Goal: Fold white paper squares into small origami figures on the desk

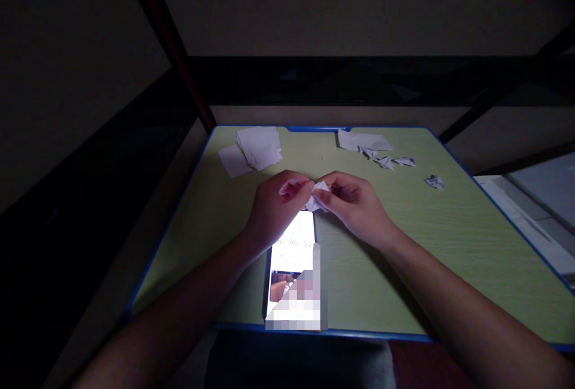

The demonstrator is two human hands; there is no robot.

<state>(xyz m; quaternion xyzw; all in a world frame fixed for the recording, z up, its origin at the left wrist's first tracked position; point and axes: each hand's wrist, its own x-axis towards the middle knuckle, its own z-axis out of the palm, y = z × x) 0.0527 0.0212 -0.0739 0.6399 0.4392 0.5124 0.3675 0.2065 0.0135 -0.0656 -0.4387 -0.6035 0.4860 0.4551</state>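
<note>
A small piece of folded white paper (320, 196) is pinched between my two hands, just above the top end of a lit phone. My left hand (281, 203) closes its thumb and fingers on the paper's left edge. From the other side, my right hand (354, 200) presses its thumb across the paper's front, fingers curled behind. Parts of the paper are covered by the fingertips. The phone (294, 227) lies upright-facing on the table below, its screen bright with timer digits and a picture; its lower part is pixelated.
The green table (440, 257) has a blue rim. A stack of white paper sheets (260, 146) lies at the back left. At the back right are a flat sheet (363, 140), several folded paper pieces (385, 163) and a crumpled paper (434, 182). A wall stands behind.
</note>
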